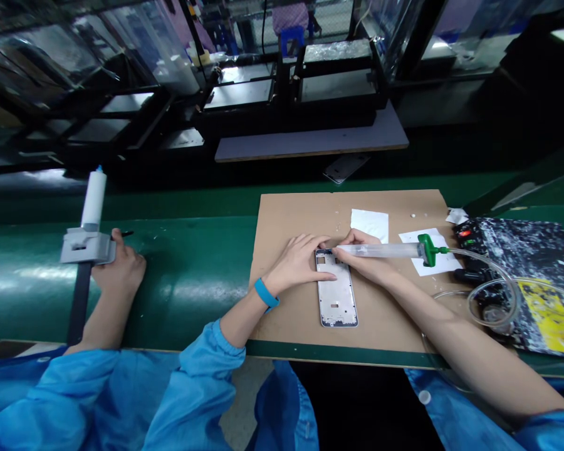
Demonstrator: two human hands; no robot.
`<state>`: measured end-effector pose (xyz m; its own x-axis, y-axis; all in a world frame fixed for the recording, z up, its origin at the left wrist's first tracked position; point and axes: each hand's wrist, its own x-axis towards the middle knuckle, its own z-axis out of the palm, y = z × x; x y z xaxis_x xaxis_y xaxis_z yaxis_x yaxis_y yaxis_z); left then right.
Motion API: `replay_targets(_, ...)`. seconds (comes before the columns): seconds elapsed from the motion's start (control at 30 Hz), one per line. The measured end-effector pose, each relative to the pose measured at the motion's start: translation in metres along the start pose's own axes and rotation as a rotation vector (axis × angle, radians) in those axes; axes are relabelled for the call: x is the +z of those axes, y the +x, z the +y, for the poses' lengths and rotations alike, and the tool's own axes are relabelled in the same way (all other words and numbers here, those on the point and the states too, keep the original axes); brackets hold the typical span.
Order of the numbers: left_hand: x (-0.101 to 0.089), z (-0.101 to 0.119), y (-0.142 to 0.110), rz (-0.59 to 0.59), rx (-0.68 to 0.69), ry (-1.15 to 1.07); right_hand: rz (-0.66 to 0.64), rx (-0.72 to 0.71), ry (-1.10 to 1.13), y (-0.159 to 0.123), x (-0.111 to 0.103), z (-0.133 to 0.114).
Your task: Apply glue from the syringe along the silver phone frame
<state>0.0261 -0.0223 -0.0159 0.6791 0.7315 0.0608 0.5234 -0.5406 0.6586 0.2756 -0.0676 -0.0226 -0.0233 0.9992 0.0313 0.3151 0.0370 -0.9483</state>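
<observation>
On the brown cardboard mat [395, 313] that lies at the near edge of the green bench [192, 275], a silver phone frame [337, 294] lies flat, its long side running away from the person. The left hand [301, 263] rests open and flat on the frame's far left corner, fingers spread, pinning it down. The right hand [366, 257] is closed around a clear syringe dispenser [385, 250], whose tip touches the frame's far edge; its green cap [428, 249] leads into a clear hose [489, 294] coiling toward the mat's right edge. Two white paper pieces [369, 223] lie near the mat's far edge. At the bench's left end, a co-worker's hand [120, 266] rests beside a clamped white syringe [94, 197].
</observation>
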Motion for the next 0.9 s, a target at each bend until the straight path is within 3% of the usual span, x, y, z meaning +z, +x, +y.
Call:
replay_targets(0.6, -0.0069, 0.0023, -0.0021, 0.001, -0.032, -0.025, 0.015, 0.023, 0.022, 0.0025, 0.0064, -0.0071)
replay_targets(0.9, -0.0008, -0.0035, -0.0012, 0.008, -0.006, -0.042, 0.010, 0.003, -0.013, 0.0011, 0.0028, -0.0066)
